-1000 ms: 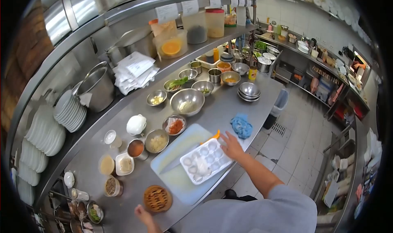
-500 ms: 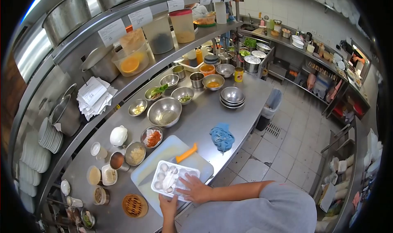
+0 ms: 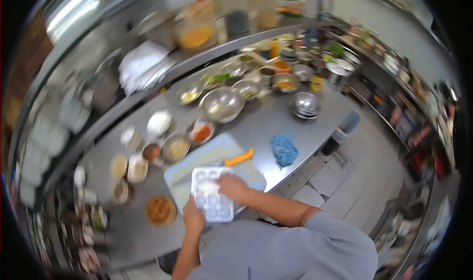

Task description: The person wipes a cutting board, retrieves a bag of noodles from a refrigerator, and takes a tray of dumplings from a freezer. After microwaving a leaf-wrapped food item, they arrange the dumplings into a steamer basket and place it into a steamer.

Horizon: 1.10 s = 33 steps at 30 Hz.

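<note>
A white plastic tray [image 3: 218,212] with rounded hollows is tilted over the cutting board's near edge. My left hand [image 3: 194,217] grips its left side, thumb upward. Bunched and blurred, my right hand [image 3: 233,187] reaches into the upper right of the tray; its fingertips are hidden. Beside those fingers lies a pale white lump [image 3: 208,187], too smeared to name. Under the tray is the pale cutting board [image 3: 251,174]. A knife with an orange handle [image 3: 239,157] rests on it, its blade partly behind the tray.
Left of the board stand steel bowls of chopped food [image 3: 176,147], a steel cup [image 3: 152,152] and a round brown-topped container [image 3: 160,210]. A large steel bowl [image 3: 221,105] sits behind. Rightward are a blue cloth [image 3: 284,150] and stacked bowls [image 3: 304,105]. A shelf overhangs the back.
The tray has turned more upright, and more of its hollows show. My right hand has gone from lying spread on the tray to bunched near its top. The view has swung and blurred.
</note>
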{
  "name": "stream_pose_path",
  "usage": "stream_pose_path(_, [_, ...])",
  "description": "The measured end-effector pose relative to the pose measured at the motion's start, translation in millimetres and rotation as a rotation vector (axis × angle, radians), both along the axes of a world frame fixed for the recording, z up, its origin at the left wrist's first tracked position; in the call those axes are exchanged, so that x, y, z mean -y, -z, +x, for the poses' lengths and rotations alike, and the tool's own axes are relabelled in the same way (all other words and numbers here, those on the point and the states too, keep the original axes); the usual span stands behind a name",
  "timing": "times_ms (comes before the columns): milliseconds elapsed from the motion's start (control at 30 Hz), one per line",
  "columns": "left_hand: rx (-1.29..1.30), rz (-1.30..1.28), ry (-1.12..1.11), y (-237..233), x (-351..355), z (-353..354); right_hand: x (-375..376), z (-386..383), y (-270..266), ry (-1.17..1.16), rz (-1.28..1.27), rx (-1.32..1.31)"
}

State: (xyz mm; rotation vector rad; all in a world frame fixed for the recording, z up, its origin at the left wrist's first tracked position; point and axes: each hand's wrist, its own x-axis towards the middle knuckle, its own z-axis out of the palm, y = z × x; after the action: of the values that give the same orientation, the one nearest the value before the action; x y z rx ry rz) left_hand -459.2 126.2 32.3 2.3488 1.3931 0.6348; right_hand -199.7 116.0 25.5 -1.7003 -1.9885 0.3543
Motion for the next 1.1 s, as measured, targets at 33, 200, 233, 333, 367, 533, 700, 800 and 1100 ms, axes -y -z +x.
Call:
stream_pose_path(33, [0.027, -0.091, 0.063, -12, -6, -5, -6, 2, 11, -0.019, 0.007, 0.009])
stream_pose_path(200, [0.170, -0.171, 0.066, 2, -17, -33, -21, -7, 6, 0.065, 0.028, -0.110])
stream_pose_path(233, [0.164, -0.174, 0.063, -3, -17, -35, -25, -8, 3, 0.115, 0.075, -0.173])
stream_pose_path(333, [0.152, -0.227, 0.028, -5, -16, -42, -42, -4, -22, 0.221, -0.017, 0.000])
stream_pose_path(367, [0.132, -0.267, 0.036, -9, -17, -44, -44, -4, -31, 0.211, -0.043, -0.043])
stream_pose_path(533, [0.127, -0.245, 0.038, 3, -19, -45, -19, -43, -49, 0.041, -0.050, -0.039])
stream_pose_path(700, [0.158, -0.223, 0.079, 8, -22, -51, -31, -42, -22, 0.078, 0.046, 0.036])
stream_pose_path(800, [0.169, -0.212, 0.104, 10, -27, -51, -52, -7, -3, 0.185, 0.093, 0.120])
stream_pose_path(1100, [0.115, -0.259, 0.122, 13, -28, -48, -51, 25, -13, 0.248, 0.210, 0.118])
